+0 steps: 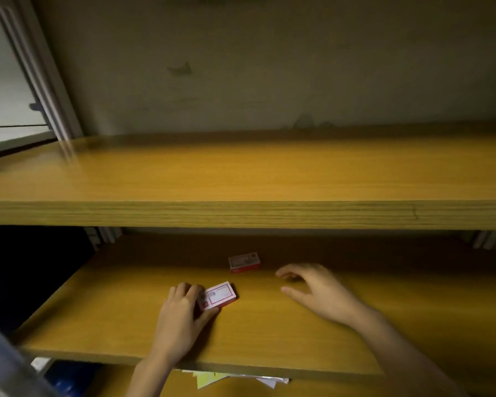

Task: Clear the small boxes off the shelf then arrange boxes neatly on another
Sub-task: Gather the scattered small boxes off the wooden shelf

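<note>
The fingers (188, 292) of the left hand (179, 313) are curled over the left end of the near box (221, 296), and the thumb presses on its front corner, so this hand pinches the box by one end only. The right hand (320, 292) is relaxed, with fingers spread and grasping nothing. It hovers low over the lower shelf (269, 339), just beside the far box (244, 262) but apart from it. Both boxes are on this lower shelf: the near one in the middle, turned at an angle, and the far one deeper in, in the shadow under the upper shelf (241, 173). I think the main risk is in the pinch at one end. If the box is lifted like this, it may swing or slip out and fall on the board, or over the front edge toward the papers (209, 379) that show below. The right hand could also push the far box deeper into the dark instead of taking it, because the light there is poor. The boxes look small, flat and rectangular, with red sides and a white label framed in red on top. The print is too blurred to read. They seem light, and the upper shelf has nothing on it in this view.
</note>
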A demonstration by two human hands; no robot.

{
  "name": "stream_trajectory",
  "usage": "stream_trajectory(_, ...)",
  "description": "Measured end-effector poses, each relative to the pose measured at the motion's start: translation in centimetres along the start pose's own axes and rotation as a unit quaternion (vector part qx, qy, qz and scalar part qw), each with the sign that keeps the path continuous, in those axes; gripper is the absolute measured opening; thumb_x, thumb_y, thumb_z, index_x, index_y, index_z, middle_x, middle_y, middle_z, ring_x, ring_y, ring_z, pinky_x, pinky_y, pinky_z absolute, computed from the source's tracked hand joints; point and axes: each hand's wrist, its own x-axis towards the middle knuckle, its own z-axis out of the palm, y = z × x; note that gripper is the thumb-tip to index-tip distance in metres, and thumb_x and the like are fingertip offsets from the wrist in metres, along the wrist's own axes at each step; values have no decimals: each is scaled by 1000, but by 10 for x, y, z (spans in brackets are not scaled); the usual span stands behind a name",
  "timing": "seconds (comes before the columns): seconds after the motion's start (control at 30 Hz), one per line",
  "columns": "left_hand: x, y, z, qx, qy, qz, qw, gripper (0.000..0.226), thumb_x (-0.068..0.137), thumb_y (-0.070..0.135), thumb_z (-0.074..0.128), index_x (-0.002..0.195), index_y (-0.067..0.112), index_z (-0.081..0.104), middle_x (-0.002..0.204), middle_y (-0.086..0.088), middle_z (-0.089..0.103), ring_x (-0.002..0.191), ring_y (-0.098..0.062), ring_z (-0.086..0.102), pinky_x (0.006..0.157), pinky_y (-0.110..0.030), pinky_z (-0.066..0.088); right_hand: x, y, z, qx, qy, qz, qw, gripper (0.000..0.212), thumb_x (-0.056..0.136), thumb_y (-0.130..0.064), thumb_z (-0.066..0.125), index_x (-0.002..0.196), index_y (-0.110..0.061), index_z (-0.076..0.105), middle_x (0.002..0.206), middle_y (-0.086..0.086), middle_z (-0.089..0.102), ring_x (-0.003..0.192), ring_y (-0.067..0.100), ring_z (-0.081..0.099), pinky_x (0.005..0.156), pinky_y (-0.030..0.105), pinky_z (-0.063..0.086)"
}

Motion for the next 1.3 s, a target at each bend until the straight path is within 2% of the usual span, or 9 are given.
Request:
stream_trajectory(0.33, -36, -30, -49, -33, 79, 8, 996, 49, 75, 48, 62, 118, 24, 53, 109, 8, 49, 97, -5, 35, 74, -22, 36, 80, -14, 36, -20, -105, 92, 990, 59, 94, -37, 39, 143, -34, 5, 151, 5, 16, 135, 28, 23, 106, 38, 27)
stream_trajectory(0.47, -48, -39, -63, -28, 102, 6, 994, 50, 69, 46, 65, 111, 19, 59, 102, 5, 54, 92, -10, 39, 66, -24, 35, 94, -13, 51, -46, -110, 104, 987, 59, 94, -40, 39, 143, -30, 8, 152, 4, 14, 136, 28, 17, 109, 39, 21)
stream_trajectory(0.7, -41, -24, -76, -48, 69, 39, 996, 59, 66, 55, 61, 107, 13, 63, 102, -6, 61, 91, -15, 41, 66, -33, 38, 53, -19, 40, -144, 10, 65, 987, 45, 90, -39, 48, 130, -21, 38, 127, 4, 50, 113, 22, 48, 91, 32, 41)
stream_trajectory(0.8, -24, 7, -75, -35, 49, 134, 989, 78, 75, 75, 35, 94, 7, 67, 85, -11, 64, 76, -22, 50, 54, -33, 44, -1, -12, 20, -127, 77, 68, 987, 46, 88, -41, 50, 130, -24, 38, 127, -1, 48, 115, 15, 42, 95, 27, 36)
stream_trajectory(0.9, -7, 57, -66, -87, 28, 163, 982, 97, 67, 86, 19, 94, 6, 68, 87, -14, 64, 79, -29, 53, 52, -40, 50, -68, 0, -15, -126, 117, 108, 979, 48, 89, -44, 46, 132, -26, 34, 130, -7, 40, 116, 8, 35, 92, 20, 30)
stream_trajectory(1.07, 1, 147, -43, -86, 19, 298, 951, 65, 61, 60, 54, 88, 3, 69, 82, -17, 66, 72, -40, 62, 50, -45, 51, -176, 13, -68, -158, 176, 224, 945, 48, 86, -43, 51, 130, -27, 37, 130, -10, 40, 113, 6, 37, 89, 15, 30)
stream_trajectory(1.13, -1, 188, -37, -115, -23, 335, 935, 57, 56, 50, 61, 91, 6, 68, 85, -15, 66, 79, -35, 60, 46, -38, 50, -216, 12, -83, -160, 217, 253, 929, 44, 85, -41, 54, 125, -26, 43, 124, -9, 44, 110, 6, 40, 89, 15, 34)
stream_trajectory(1.23, -15, 247, -26, -136, -30, 429, 893, 60, 68, 60, 42, 91, 10, 67, 82, -9, 64, 74, -25, 60, 53, -12, 33, -276, 16, -100, -190, 270, 291, 898, 43, 81, -47, 48, 118, -26, 49, 115, -10, 49, 103, 5, 43, 86, 21, 40)
stream_trajectory(1.3, -26, 285, -20, -152, -21, 463, 873, 63, 70, 60, 38, 89, 8, 67, 79, -10, 64, 66, -30, 62, 56, -15, 32, -313, 22, -111, -213, 295, 315, 877, 45, 80, -53, 44, 118, -29, 49, 108, -15, 47, 97, 3, 43, 80, 21, 41)
